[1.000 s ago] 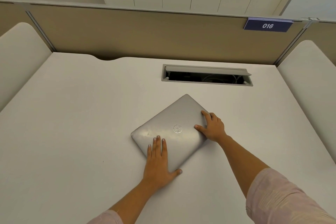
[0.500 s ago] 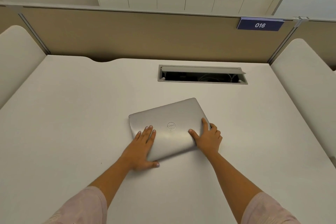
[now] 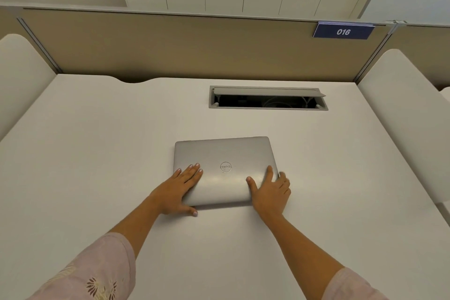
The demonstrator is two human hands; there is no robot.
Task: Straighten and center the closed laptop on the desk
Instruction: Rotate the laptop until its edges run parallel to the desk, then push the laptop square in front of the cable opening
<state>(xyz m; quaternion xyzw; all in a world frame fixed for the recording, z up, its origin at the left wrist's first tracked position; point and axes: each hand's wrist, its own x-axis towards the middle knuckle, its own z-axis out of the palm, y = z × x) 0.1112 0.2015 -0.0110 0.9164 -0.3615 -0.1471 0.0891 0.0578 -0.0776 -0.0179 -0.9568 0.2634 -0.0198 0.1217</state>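
Observation:
A closed silver laptop (image 3: pixel 225 156) with a round logo on its lid lies flat near the middle of the white desk (image 3: pixel 97 153), its edges nearly square to the desk's back edge. My left hand (image 3: pixel 179 192) rests on its near left corner, fingers flat on the lid, thumb along the front edge. My right hand (image 3: pixel 270 192) holds the near right corner, thumb and forefinger on the lid, the other fingers curled around the right side.
A cable hatch (image 3: pixel 267 98) with its lid raised is set into the desk behind the laptop. A beige partition (image 3: pixel 194 48) with a blue "016" sign (image 3: pixel 343 31) stands at the back. White rounded side panels (image 3: pixel 409 109) flank the desk.
The laptop has turned from a diagonal lie to nearly square with the desk. Both hands moved with it, shifting to its two near corners.

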